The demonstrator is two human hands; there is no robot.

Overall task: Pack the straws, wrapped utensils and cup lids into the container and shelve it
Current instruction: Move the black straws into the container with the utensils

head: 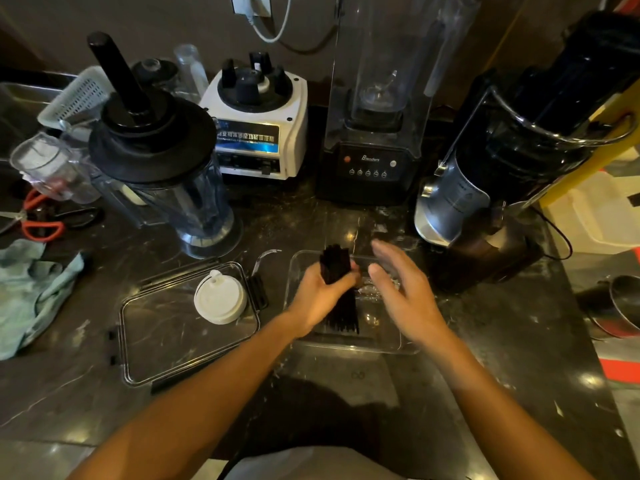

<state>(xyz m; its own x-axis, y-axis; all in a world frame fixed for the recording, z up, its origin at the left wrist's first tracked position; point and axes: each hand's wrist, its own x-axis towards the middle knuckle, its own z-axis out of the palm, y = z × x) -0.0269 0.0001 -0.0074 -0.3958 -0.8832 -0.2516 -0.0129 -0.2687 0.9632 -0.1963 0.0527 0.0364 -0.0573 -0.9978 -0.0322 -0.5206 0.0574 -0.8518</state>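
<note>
Straws (pixel 341 289), a black bundle, gripped in our left hand (pixel 320 296) over the clear container (pixel 391 344); right hand (pixel 398 289) open, empty beside. We should lay them flat lengthwise, keeping room for the cup lids (pixel 220 299) left.

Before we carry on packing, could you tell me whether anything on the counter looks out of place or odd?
One thing: the stack of cup lids sits on the container's lid, not in the container. Elsewhere a cloth lies crumpled at the left edge. The left hand holds the straws over the container.
</note>
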